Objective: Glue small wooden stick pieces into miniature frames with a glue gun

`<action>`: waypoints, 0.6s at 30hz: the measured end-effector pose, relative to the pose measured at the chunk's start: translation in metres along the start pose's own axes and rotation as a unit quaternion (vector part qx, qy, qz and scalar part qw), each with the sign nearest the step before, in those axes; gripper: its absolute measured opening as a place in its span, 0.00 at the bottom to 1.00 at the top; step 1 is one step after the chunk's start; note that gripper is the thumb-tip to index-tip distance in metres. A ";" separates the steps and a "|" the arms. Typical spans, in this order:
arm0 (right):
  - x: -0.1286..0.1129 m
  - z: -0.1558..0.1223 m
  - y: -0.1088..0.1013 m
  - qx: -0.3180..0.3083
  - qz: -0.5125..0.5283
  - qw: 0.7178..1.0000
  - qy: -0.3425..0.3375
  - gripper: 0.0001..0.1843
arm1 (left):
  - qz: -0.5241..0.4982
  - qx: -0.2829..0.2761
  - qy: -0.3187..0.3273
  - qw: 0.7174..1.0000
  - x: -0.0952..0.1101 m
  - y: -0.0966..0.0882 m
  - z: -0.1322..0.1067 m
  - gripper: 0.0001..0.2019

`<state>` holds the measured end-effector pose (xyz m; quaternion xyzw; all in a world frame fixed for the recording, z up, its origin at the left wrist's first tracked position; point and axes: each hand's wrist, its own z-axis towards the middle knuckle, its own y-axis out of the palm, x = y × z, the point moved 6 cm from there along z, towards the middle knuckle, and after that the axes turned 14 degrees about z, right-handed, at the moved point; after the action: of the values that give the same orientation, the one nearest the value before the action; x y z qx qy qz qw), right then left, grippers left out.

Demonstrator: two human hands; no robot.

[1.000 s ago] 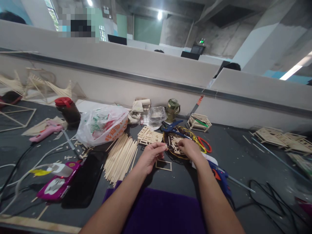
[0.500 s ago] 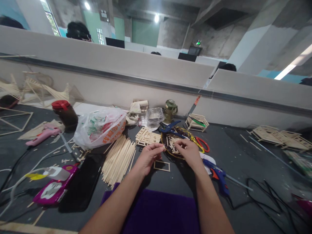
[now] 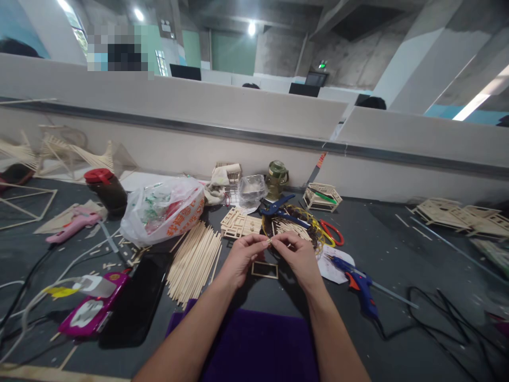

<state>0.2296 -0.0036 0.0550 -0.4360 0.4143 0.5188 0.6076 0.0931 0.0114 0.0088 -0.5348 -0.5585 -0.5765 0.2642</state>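
Observation:
My left hand [image 3: 244,254] and my right hand [image 3: 295,255] meet fingertip to fingertip over the table, both closed in a pinch. Between them shows a small pale piece, seemingly a short wooden stick [image 3: 273,228]; its ends are partly hidden by my fingers. Just below lies a small rectangular wooden frame [image 3: 265,270] on the dark table. Behind my right hand, short cut sticks [image 3: 293,228] lie in a dark round holder with a yellow edge. A slatted wooden piece [image 3: 238,223] stands behind my left hand.
Long wooden sticks [image 3: 194,262] lie left of my hands, beside a black phone [image 3: 135,302] and a plastic bag [image 3: 163,209]. Blue cutters [image 3: 280,206], red-handled scissors [image 3: 332,233] and a blue glue gun [image 3: 360,286] with a trailing cable are right and behind. A purple sheet [image 3: 258,345] lies in front.
My right hand has moved from the short sticks toward me and left, and now meets my left hand's fingertips. The left hand has barely moved. The view has shifted slightly.

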 end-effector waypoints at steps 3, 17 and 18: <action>-0.003 -0.001 0.001 -0.001 -0.010 1.000 -0.007 0.09 | 0.006 0.002 0.009 1.000 0.001 0.000 0.000 0.13; -0.004 -0.001 0.001 -0.002 -0.022 1.000 -0.013 0.11 | 0.040 0.020 0.027 0.999 0.003 -0.002 0.000 0.12; -0.004 -0.001 0.001 -0.001 -0.020 1.000 -0.013 0.11 | 0.040 0.018 0.026 0.999 0.003 -0.002 0.000 0.12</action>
<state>0.2285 -0.0053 0.0585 -0.4379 0.3971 0.5127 0.6227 0.0902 0.0127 0.0110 -0.5367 -0.5402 -0.5688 0.3109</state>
